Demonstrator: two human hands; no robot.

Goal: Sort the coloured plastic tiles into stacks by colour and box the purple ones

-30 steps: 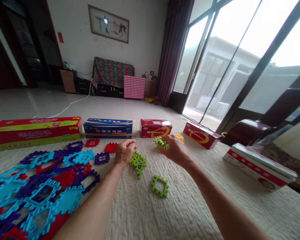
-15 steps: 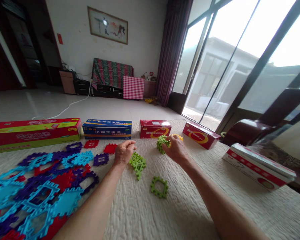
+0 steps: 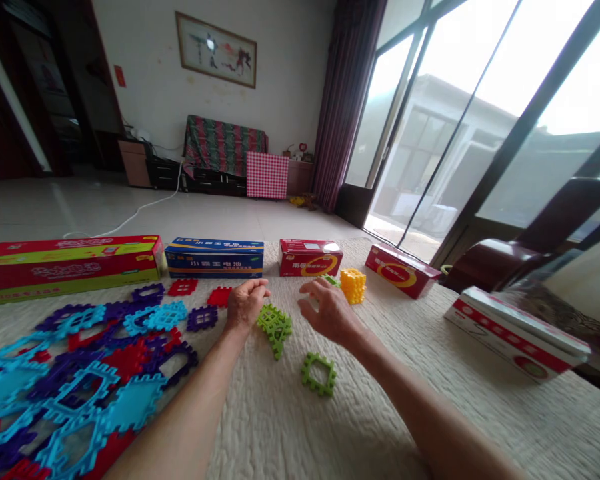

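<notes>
My left hand [image 3: 249, 305] is closed in a loose fist just left of a few overlapping green building pieces [image 3: 275, 327]; whether anything is inside it is hidden. With its fingers curved and apart, my right hand [image 3: 330, 310] hovers over the cloth and holds nothing. Behind it a stack of green pieces [image 3: 333, 280] is mostly covered by the hand. A stack of yellow pieces [image 3: 353, 287] stands just beyond, to its right. Nearer to me lies a single square green piece [image 3: 305, 373] with an open middle.
Blue, purple and red pieces [image 3: 137, 403] are heaped at the left. Along the back stand a red-and-green box [image 3: 70, 270], a blue battery box [image 3: 214, 260] and two red boxes [image 3: 310, 259] [image 3: 403, 270]. A white-and-red box [image 3: 517, 337] is at the right.
My right hand has let go of the green stack and moved left and toward me, its fingers opening. The yellow stack shows fully now. My left hand has hardly moved.
</notes>
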